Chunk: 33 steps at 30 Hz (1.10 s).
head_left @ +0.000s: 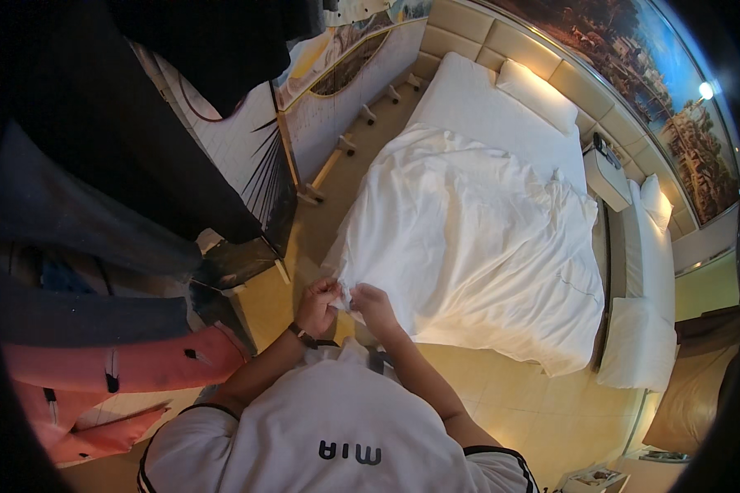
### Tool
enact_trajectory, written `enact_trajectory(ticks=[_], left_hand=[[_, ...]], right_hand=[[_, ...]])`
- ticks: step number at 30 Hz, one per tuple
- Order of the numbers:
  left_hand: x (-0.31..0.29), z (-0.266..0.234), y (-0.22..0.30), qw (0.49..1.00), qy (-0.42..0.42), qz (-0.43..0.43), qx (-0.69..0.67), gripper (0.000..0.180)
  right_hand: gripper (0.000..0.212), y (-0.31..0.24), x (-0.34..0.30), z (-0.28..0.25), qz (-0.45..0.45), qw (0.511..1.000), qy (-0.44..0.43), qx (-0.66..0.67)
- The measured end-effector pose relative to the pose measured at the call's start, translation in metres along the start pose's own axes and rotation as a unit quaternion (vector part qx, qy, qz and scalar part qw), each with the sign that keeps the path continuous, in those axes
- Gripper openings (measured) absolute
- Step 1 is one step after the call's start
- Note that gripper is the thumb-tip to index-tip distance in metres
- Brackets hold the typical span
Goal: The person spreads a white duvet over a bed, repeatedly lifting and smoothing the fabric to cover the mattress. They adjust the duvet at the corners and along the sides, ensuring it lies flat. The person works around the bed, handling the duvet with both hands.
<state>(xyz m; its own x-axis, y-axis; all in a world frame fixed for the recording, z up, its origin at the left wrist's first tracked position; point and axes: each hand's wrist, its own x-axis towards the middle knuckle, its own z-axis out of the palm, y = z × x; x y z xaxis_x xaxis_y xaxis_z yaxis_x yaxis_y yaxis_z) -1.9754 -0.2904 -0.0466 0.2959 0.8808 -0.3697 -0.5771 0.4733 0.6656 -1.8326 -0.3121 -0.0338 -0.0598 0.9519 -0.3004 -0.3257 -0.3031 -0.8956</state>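
A rumpled white duvet [477, 222] is spread over the lower part of a bed, and its near left corner reaches up to my hands. My left hand [316, 306], with a dark band on the wrist, is closed on that corner, fingers pinched together. Close beside it, my right hand [373, 307] also pinches the bunched white cloth, a small gap between the two hands. At the head end, a smooth white sheet [460, 94] shows, with a white pillow [537, 96] against the padded headboard [501, 37].
Dark and pink clothes [131, 361] hang close on my left. Panels on wheeled feet [329, 123] line the wall beyond. A white nightstand [607, 177] with a dark phone separates this bed from another white bed [654, 271] on the right. Pale tiled floor [518, 403] lies nearer me.
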Motion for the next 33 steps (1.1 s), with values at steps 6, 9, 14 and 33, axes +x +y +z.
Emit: enact_trajectory(ticks=[6,9,14,33], left_hand=[[0.001,-0.007,0.0,0.998,-0.006,-0.04,-0.045,0.006],[0.001,-0.008,0.004,0.998,0.007,0.006,0.057,0.004],[0.002,-0.006,0.003,0.958,-0.03,0.105,0.265,0.009],[-0.012,-0.031,0.018,0.968,0.062,0.088,0.228,0.01]], right_hand=[[0.022,0.009,0.004,0.006,-0.191,0.928,0.117,-0.297],[0.019,-0.009,-0.009,0.015,-0.168,0.932,0.149,-0.283],[0.019,-0.015,-0.009,0.012,-0.102,0.955,0.097,-0.261],[0.016,0.02,0.011,0.05,-0.156,0.927,0.001,-0.34]])
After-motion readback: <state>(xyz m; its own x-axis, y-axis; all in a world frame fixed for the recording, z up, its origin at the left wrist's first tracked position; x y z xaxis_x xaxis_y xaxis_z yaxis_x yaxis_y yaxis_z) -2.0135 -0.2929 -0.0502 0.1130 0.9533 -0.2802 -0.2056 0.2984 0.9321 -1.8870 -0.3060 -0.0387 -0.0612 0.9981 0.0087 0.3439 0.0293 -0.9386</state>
